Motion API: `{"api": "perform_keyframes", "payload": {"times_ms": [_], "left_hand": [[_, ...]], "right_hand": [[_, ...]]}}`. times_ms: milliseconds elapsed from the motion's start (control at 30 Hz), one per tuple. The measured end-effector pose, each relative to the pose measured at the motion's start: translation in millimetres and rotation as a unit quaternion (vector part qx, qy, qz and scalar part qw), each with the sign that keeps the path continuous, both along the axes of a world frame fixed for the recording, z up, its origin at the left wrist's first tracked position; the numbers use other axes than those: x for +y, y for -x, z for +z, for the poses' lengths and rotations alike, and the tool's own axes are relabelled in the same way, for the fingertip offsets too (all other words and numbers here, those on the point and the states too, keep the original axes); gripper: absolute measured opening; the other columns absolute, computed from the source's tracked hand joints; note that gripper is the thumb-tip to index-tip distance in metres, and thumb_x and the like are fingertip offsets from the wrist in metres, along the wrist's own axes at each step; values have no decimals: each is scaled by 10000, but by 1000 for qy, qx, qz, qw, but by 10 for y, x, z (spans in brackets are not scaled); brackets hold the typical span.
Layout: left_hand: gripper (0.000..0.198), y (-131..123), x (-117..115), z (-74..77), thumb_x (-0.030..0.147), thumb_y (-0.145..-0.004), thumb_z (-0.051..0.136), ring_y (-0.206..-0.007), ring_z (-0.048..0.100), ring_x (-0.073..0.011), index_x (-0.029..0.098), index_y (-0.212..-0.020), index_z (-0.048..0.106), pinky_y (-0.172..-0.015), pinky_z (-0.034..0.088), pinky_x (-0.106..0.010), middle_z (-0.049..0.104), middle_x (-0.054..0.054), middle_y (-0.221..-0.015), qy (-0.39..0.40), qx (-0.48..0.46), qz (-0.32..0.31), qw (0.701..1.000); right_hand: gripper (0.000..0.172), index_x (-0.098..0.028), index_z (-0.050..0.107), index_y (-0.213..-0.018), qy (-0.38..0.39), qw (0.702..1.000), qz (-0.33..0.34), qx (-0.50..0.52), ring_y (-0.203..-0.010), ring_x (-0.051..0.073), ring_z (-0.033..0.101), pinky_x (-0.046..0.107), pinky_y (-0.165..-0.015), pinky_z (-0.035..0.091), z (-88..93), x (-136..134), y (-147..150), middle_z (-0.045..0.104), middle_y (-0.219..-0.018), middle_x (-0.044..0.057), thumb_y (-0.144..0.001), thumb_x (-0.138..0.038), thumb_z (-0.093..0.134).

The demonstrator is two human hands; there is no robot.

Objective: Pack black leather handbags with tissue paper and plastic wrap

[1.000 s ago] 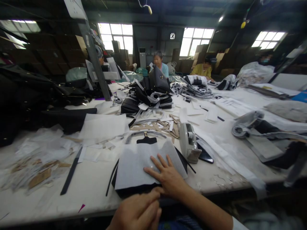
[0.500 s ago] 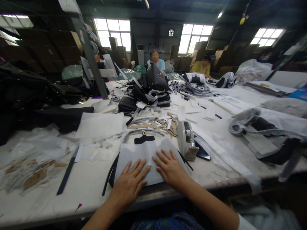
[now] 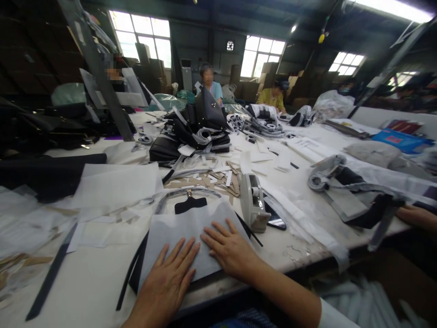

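Note:
A black handbag (image 3: 134, 279) lies flat at the table's front edge, mostly covered by a sheet of white tissue paper (image 3: 170, 226). Its wrapped handle (image 3: 211, 192) arches beyond the paper, beside a black flap with a gold clasp (image 3: 190, 204). Both hands rest palm down on the sheet: my left hand (image 3: 169, 275) on its lower left part, my right hand (image 3: 232, 248) on the right part. Fingers on both are stretched out, and neither grips anything. What lies under the palms is hidden. A tape dispenser (image 3: 253, 205) stands just beyond my right hand.
Behind the bag are cardboard scraps (image 3: 218, 177) and a pile of black bags (image 3: 191, 132). A dark phone-like object (image 3: 276, 220) lies right of the dispenser. White sheets (image 3: 118, 184) and a black strip (image 3: 51, 278) are left. Another person's hand (image 3: 414, 215) is at far right.
My view has swung to the right, so things sit further left in it. Both hands stay flat on the paper. Another person's hand has come into view at the right edge.

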State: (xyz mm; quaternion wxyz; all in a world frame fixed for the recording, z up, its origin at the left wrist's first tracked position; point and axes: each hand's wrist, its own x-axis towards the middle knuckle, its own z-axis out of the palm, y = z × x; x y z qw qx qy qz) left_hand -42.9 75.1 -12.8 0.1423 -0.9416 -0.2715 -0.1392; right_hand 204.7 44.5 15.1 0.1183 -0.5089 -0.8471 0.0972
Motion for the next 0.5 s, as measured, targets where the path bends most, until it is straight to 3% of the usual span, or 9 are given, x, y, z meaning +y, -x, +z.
{"api": "perform_keyframes", "payload": {"times_ms": [200,500], "left_hand": [[538,-9,-18,17,366,-980,441,-1334,483,-245,215,-1489,357,-1084,365,-420,457,-20,-1494,17,7,17,1000],[563,-12,-64,55,346,-994,430,-1365,446,-248,234,-1520,265,-1089,382,-443,404,-15,-1524,56,12,33,998]], "right_hand": [[484,-273,413,-1470,40,999,20,-24,-1433,282,314,587,-1182,130,148,157,-24,399,-1542,46,-1006,-408,399],[485,-316,358,-1493,0,997,78,-6,-1446,238,298,546,-1187,174,10,107,-108,381,-1553,32,-1012,-286,410]]}}
